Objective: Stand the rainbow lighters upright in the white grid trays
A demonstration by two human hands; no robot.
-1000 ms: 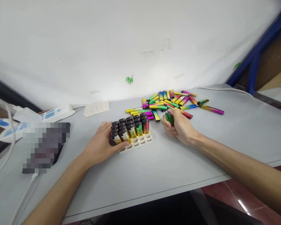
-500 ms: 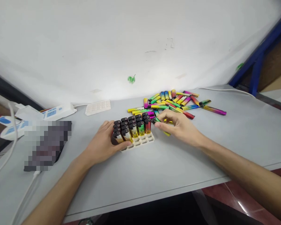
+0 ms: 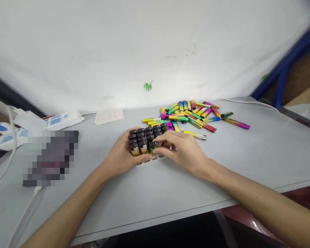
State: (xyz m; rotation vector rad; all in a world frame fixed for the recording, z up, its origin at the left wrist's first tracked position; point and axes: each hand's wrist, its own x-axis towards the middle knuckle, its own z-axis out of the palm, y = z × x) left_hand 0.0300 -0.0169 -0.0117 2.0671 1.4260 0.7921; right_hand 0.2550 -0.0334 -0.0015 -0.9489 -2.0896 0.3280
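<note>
Rows of black-topped lighters point(image 3: 142, 138) stand upright in a white slotted tray point(image 3: 146, 160), mostly covered by them and by my hands. My left hand point(image 3: 121, 151) wraps round the tray's left side, its thumb lying along the front of the lighters. Between the thumb and fingers of my right hand point(image 3: 182, 148) is a green lighter point(image 3: 153, 146), upright at the front row beside the others. Its lower end is hidden, so I cannot tell how deep it sits in its slot. Behind the tray lies a loose pile of shiny multicoloured lighters point(image 3: 193, 115).
A second white slotted tray point(image 3: 109, 116) lies by the wall. White power strips point(image 3: 59, 120) with cables are at the left, beside a blurred-out dark device point(image 3: 51, 158) on a white cable. A blue metal frame point(image 3: 281, 82) rises at the right. The grey table's front edge runs below my arms.
My right hand has carried the green lighter left from beside the pile to the tray's front row. My left hand stays at the tray, and the view has shifted slightly.
</note>
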